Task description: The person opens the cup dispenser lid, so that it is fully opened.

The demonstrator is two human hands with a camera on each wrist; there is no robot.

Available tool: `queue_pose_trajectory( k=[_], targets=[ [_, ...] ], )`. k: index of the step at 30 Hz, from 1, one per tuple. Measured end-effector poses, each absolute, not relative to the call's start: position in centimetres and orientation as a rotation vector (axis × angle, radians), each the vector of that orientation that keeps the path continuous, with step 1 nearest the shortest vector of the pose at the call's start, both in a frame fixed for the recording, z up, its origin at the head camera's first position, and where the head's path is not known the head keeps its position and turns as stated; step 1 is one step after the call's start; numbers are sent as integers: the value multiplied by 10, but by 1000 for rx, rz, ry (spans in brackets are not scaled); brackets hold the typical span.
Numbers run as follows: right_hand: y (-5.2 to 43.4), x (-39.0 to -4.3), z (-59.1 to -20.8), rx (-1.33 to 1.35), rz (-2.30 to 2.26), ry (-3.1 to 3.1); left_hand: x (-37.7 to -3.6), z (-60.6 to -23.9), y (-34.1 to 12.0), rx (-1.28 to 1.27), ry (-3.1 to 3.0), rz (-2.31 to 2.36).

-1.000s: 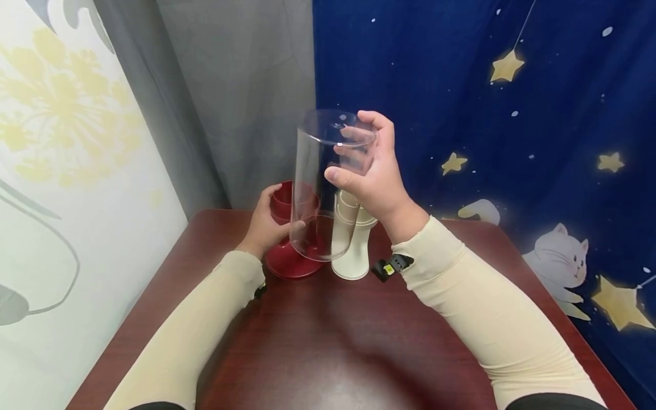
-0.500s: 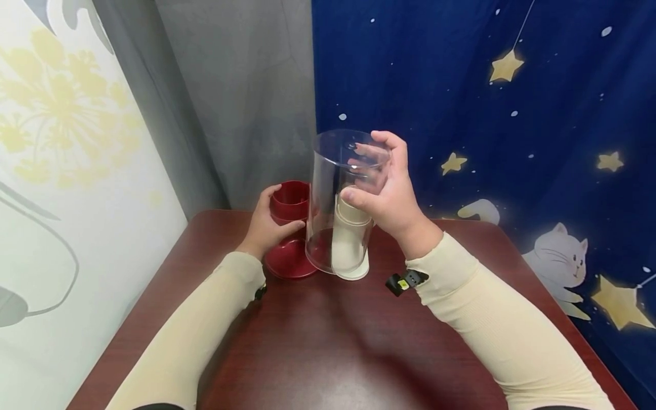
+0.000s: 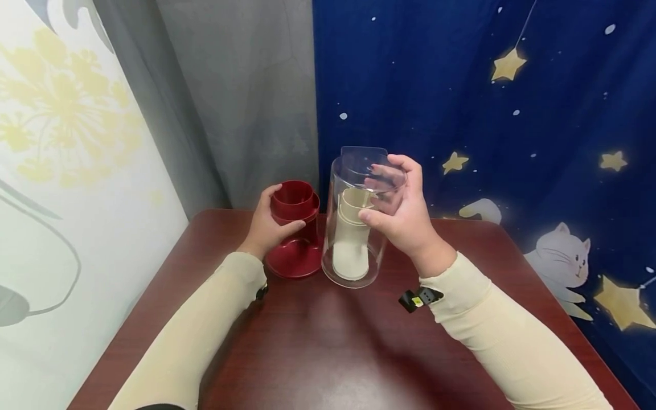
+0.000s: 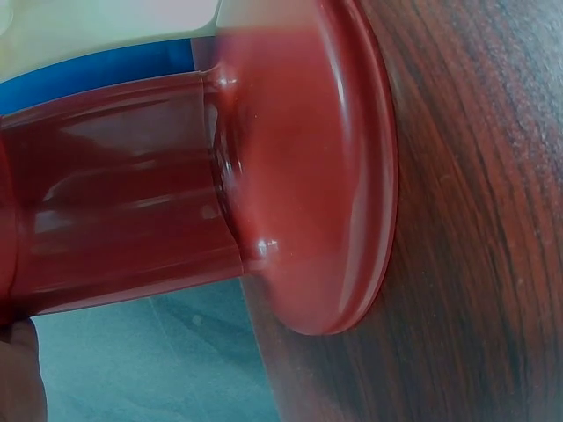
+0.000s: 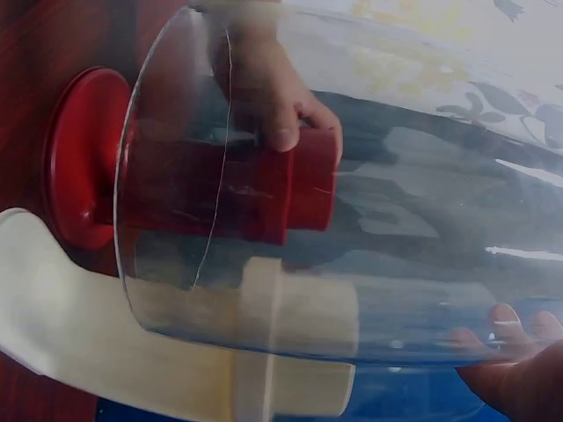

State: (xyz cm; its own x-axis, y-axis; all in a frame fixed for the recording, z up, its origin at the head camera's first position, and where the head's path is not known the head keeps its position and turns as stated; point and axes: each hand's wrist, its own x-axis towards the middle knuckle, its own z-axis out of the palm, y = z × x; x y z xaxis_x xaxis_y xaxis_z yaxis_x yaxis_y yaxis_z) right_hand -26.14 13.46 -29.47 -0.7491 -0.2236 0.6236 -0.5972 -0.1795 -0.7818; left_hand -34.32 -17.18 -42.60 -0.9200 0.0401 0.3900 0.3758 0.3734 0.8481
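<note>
A clear plastic cylinder [image 3: 356,228] stands upright over a cream flared post [image 3: 351,247], which shows through its wall. My right hand [image 3: 385,191] grips the cylinder's closed top, thumb in front and fingers behind. The cylinder's lower rim is at or just above the table [image 3: 328,341]; I cannot tell if it touches. Just to its left stands a red flared post [image 3: 294,239], and my left hand [image 3: 279,219] holds its neck. In the right wrist view the cylinder [image 5: 396,202] fills the frame, with the red post [image 5: 220,193] and cream post [image 5: 132,352] behind it. The left wrist view shows the red post [image 4: 264,176] up close.
The table is dark red-brown wood, with its far edge close behind the posts. A grey curtain [image 3: 246,85] hangs behind, a blue starry cloth [image 3: 512,114] to the right and a white floral sheet [image 3: 61,142] to the left. A black clip [image 3: 417,299] sits on my right sleeve.
My right hand has brought the clear cylinder down and to the right, from tilted above the red post to upright around the cream post. The left hand has kept its hold on the red post.
</note>
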Motion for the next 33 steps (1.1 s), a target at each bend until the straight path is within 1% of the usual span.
queue_pose_trajectory(
  k=[4,15,33],
  targets=[
    [144,-261,-303,924,2021,-1823,-343,-426,-171,-345,-2338,-1567],
    [172,-254,-325,732,2037,-1809,-343,-427,-170,-352,-2328,-1595],
    [195,-261,-348,560,1932,-1805,-341,-422,-170,-318,-2336,-1636]
  ],
)
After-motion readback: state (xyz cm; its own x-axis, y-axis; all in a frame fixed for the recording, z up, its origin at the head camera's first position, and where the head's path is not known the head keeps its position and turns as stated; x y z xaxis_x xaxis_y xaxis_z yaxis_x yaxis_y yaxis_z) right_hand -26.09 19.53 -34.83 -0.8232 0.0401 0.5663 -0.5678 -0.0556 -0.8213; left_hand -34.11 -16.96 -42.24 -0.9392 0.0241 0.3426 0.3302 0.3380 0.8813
